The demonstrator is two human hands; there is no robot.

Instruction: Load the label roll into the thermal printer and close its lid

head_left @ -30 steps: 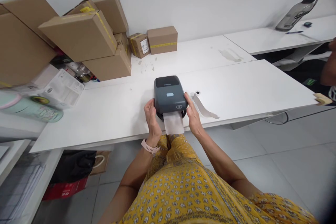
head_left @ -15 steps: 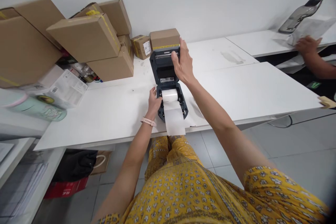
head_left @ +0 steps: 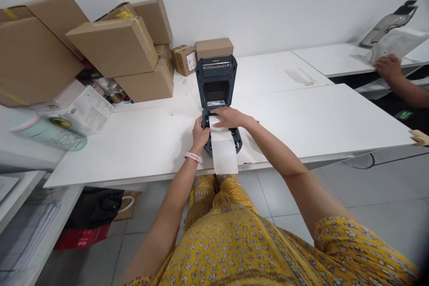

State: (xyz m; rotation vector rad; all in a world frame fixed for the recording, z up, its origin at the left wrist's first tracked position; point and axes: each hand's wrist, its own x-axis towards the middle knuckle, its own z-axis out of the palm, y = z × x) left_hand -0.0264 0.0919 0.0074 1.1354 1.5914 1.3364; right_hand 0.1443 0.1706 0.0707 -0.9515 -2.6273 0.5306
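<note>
A dark grey label printer (head_left: 216,75) stands at the table's front edge with its lid raised. Inside it lies a roll of white labels (head_left: 213,123), and a strip of the label paper (head_left: 225,156) hangs out over the front edge. My left hand (head_left: 200,135) grips the printer's left side, its thumb at the inner rim beside the roll. From the right, my right hand (head_left: 231,117) reaches across the roll, fingers over its far side and thumb on its near side. That hand covers much of the roll and the printer's right inner part.
Cardboard boxes (head_left: 112,49) are stacked at the back left, near a mint green bottle (head_left: 55,133). Small boxes (head_left: 214,48) stand behind the printer. At the far right another person's hand (head_left: 389,66) is on a whitish plastic package (head_left: 398,44), beside a clear bottle (head_left: 385,27).
My right hand has left the raised lid and come down onto the label roll. The lid stays up by itself. My left hand remains at the printer's left side.
</note>
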